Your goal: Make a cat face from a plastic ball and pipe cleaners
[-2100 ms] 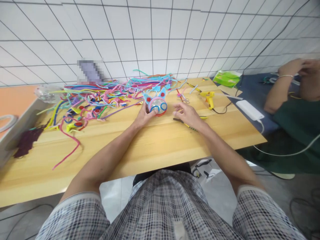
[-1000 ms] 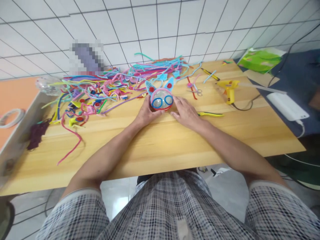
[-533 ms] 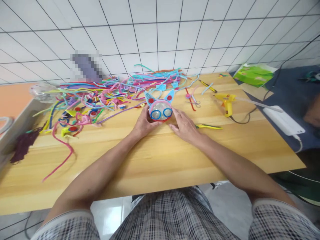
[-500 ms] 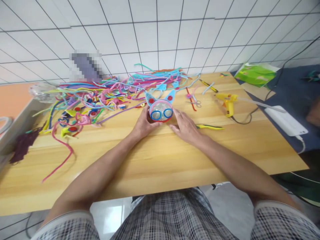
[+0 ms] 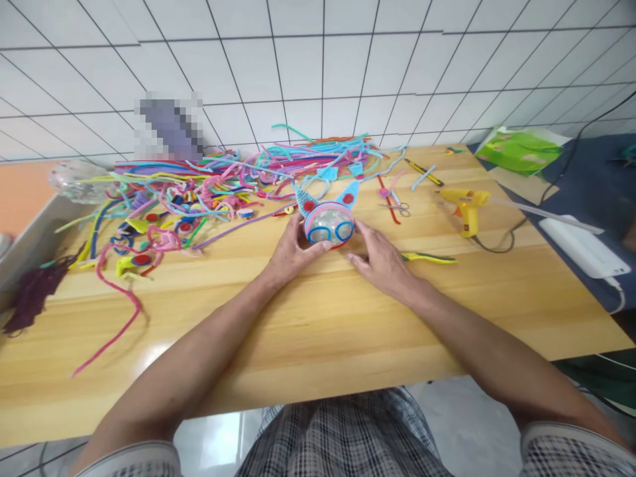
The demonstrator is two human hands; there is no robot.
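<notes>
A clear plastic ball (image 5: 328,224) wrapped in pink, blue and red pipe cleaners, with two blue ears and round blue glasses, rests on the wooden table (image 5: 318,311). My left hand (image 5: 291,250) cups its left side, thumb under the front. On the ball's right side lies my right hand (image 5: 381,258), fingers against it. A yellow-handled tool (image 5: 430,258) lies just right of my right hand.
A big tangle of coloured pipe cleaners (image 5: 199,189) covers the table's back left. Small scissors (image 5: 397,207) and a yellow glue gun (image 5: 466,207) with its cord lie at the right. A white power strip (image 5: 583,246) and a green packet (image 5: 519,151) sit beyond.
My right hand came in from the table to the ball's right side. Both hands have stayed on the ball since; the view shifted slightly.
</notes>
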